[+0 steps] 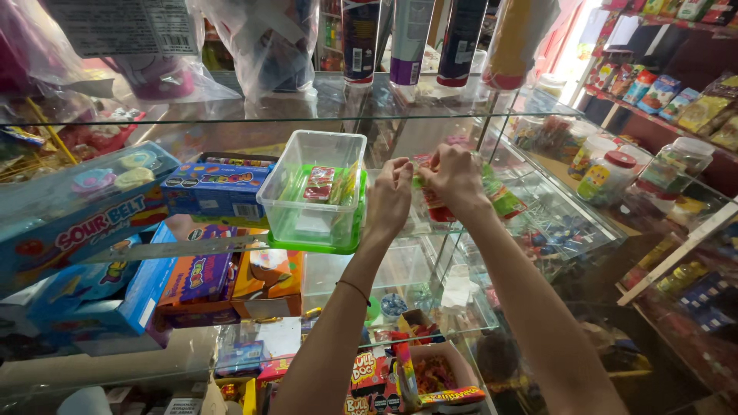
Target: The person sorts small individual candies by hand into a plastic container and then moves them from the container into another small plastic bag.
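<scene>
Both bare forearms reach up and forward from the bottom of the view to the middle glass shelf (538, 215), wrists bent so the fingers point away from the person. The left hand (390, 196) has a thin cord bracelet further down the forearm, and its fingers are curled with the tips pinched together near the top. The right hand (453, 177) is closed in a loose fist beside it, knuckles up. Between and just behind the two hands lies a small crinkly sweet packet in red and green foil (435, 206), on the shelf; both hands pinch its upper edge, though how firmly each grips cannot be told. Just left of the left hand stands a clear plastic rectangular tub with a bright green lid beneath it (315, 192), holding a few small red and green wrapped sweets. Further left, flat blue cardboard sweet boxes (215, 188) lie stacked on the same shelf.
</scene>
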